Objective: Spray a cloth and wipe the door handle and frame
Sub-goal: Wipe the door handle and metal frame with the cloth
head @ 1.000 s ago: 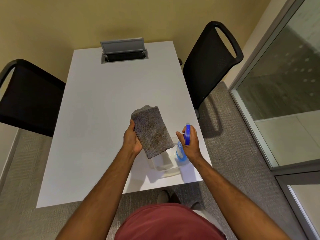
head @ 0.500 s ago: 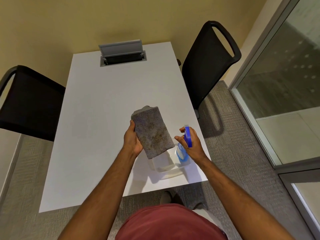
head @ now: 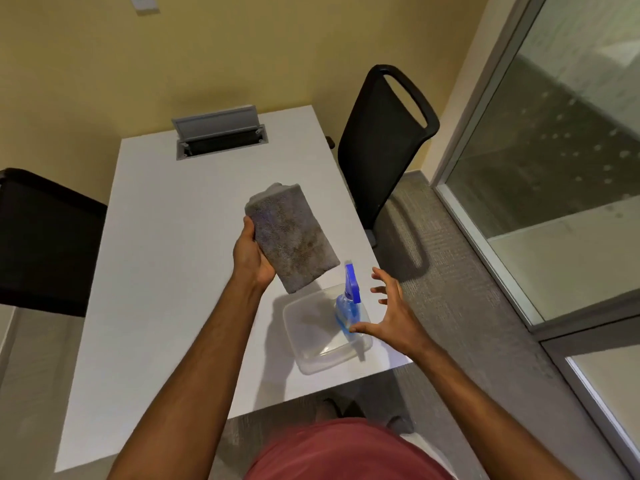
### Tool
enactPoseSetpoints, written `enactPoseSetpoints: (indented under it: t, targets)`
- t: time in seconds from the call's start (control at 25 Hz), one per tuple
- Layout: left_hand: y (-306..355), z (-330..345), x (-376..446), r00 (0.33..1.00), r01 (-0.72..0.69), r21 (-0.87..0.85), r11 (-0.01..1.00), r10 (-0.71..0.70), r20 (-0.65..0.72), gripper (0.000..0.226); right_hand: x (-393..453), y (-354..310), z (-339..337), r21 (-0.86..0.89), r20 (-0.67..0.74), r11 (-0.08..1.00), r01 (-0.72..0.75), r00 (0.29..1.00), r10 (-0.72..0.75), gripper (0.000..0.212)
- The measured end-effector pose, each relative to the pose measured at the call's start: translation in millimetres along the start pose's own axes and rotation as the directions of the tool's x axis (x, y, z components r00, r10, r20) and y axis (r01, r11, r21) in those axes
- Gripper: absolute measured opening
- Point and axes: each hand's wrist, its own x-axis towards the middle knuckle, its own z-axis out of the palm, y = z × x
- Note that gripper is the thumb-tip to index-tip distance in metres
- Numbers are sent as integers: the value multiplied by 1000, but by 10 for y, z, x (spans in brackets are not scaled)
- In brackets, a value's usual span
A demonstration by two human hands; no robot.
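The black chair [head: 45,240] stands at the left edge of the white table [head: 166,271]. Right of it, over the table, the left hand [head: 250,254] grasps the grey cloth [head: 292,237] along its left long edge, thumb on the near face. The cloth is folded to an oblong, held above the table and apart from it. Its long axis runs from the far-left corner down toward the near right, its broad face turned up toward the camera. Dark mottling shows on that face; whether this is damp from spraying cannot be told.

Just right of the cloth's lower end, the spray bottle [head: 348,306] stands upright in the clear plastic container [head: 308,327] at the table's near right corner, its blue head pointing away toward the cloth. The right hand [head: 391,317] is released, fingers spread, just beside the bottle; only the thumb tip lies close to it.

Judgement: the spraying step looks finished or nearly so. The door handle and frame are not yet wiped; no handle is in view.
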Motion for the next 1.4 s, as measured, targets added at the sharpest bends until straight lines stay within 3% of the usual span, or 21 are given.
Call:
enactPoseSetpoints:
  t: [0.16, 0.32, 0.4, 0.52, 0.6, 0.68, 0.8, 0.92, 1.0, 1.2, 1.4]
  targets:
    - [50, 767, -150, 993, -20, 29, 999, 16, 116, 53, -178, -93, -451, 93, -180, 996, 10, 984, 7, 92]
    - [-347, 1604, -468, 938, 131, 184, 974, -182, 295, 52, -268, -318, -1106, 422, -406, 904, 69, 906, 120, 65]
    - [-734, 2009, -686, 881, 232, 269, 935, -319, 349, 51, -405, -476, -1490, 649, -412, 756, 78, 872, 264, 64]
    - [-1484, 2559, -986, 800, 334, 396, 855, -479, 361, 54, -737, -473, -2123, 893, -224, 448, 37, 901, 371, 67]
    - [-1994, 2857, -1102, 769, 331, 488, 807, -531, 356, 55, -992, -267, -2491, 961, -146, 273, 40, 913, 382, 75]
    - [-2493, 3158, -1235, 773, 292, 560, 776, -536, 340, 56, -1310, -33, -2843, 976, -166, 194, 97, 909, 383, 81]
    - [-3085, 3523, -1456, 759, 245, 617, 748, -544, 358, 59, -1759, 280, -3303, 944, -255, 293, 152, 901, 352, 73]
    - [-3631, 3800, -1676, 692, 224, 671, 707, -600, 401, 61, -2193, 576, -3691, 870, -355, 470, 146, 848, 394, 56]
    - [-3951, 3940, -1766, 638, 180, 681, 710, -611, 468, 59, -2417, 722, -3875, 846, -409, 510, 157, 805, 430, 57]
    - [-4591, 4327, -1968, 552, 106, 690, 716, -619, 558, 37, -2833, 939, -4209, 860, -466, 437, 265, 757, 458, 55]
    - [-5267, 4791, -2027, 444, 141, 765, 628, -731, 518, 46, -3080, 1165, -4662, 903, -430, 194, 384, 797, 424, 80]
